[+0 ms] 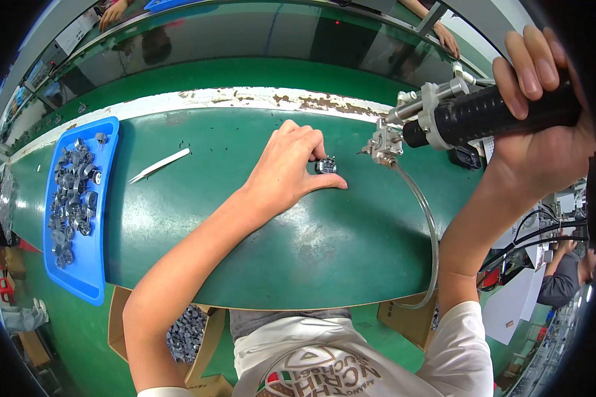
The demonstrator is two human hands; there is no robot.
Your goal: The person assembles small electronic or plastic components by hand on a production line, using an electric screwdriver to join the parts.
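Note:
My left hand (281, 165) rests on the green table with thumb and fingers curled around a small round dark-grey part (326, 165), which sits on the tabletop. Raised at the right, my right hand (536, 142) wraps its fingers around the black body of a powered screwdriver (473, 120). The screwdriver lies nearly level, its metal nozzle head (383, 143) pointing left, apart from the part. A clear hose (425, 205) loops down from that head past the table's near edge.
White tweezers (160, 165) lie left of my hand, near scattered tiny dark screws. A blue tray (101, 268) of similar round parts stands at the left. Cardboard boxes (208, 341) sit below the table edge. Across the far divider, other people's hands (114, 13) show.

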